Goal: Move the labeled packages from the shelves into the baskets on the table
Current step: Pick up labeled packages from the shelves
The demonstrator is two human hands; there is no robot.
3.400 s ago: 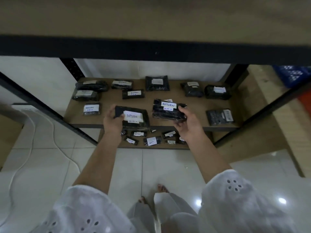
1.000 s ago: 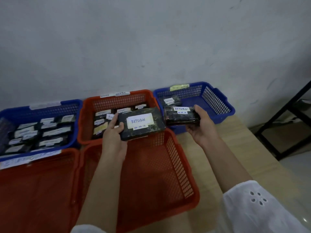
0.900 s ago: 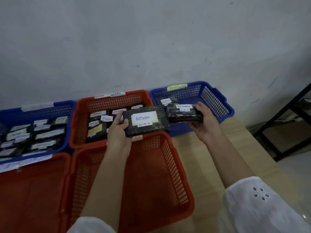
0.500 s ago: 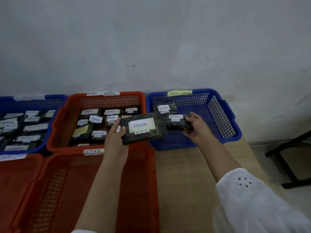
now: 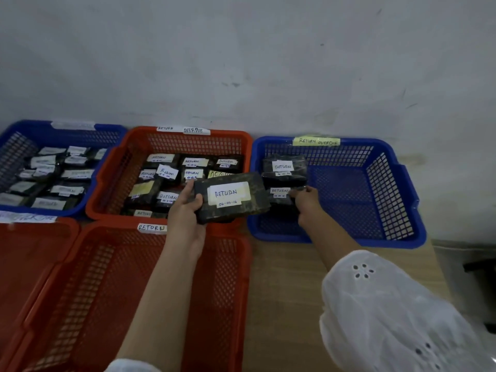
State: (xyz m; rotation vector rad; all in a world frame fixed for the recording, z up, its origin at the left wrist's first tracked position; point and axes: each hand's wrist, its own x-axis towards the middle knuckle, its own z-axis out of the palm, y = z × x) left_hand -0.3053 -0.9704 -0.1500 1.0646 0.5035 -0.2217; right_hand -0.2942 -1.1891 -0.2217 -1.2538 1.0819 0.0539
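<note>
My left hand point(image 5: 185, 210) grips a dark package with a white RETURN label point(image 5: 230, 196), held above the gap between the baskets. My right hand point(image 5: 306, 201) reaches into the blue basket point(image 5: 397, 189) tagged RETURN OVERDUE and pinches the right end of a smaller labeled package point(image 5: 279, 196) low against the basket's left side. Another labeled package point(image 5: 283, 166) lies just behind it in the same basket.
A red basket point(image 5: 112, 167) at the back middle holds several labeled packages. A blue basket point(image 5: 16, 146) at the back left also holds several. Two red baskets stand in front, one tagged RETURN point(image 5: 228, 291), the other point(image 5: 32, 259) at far left. Wooden table point(image 5: 284, 291) shows at the right.
I turned from the shelf to the table with a package in each hand. My right hand has lowered its package into the blue basket; my left hand's package has stayed over the baskets.
</note>
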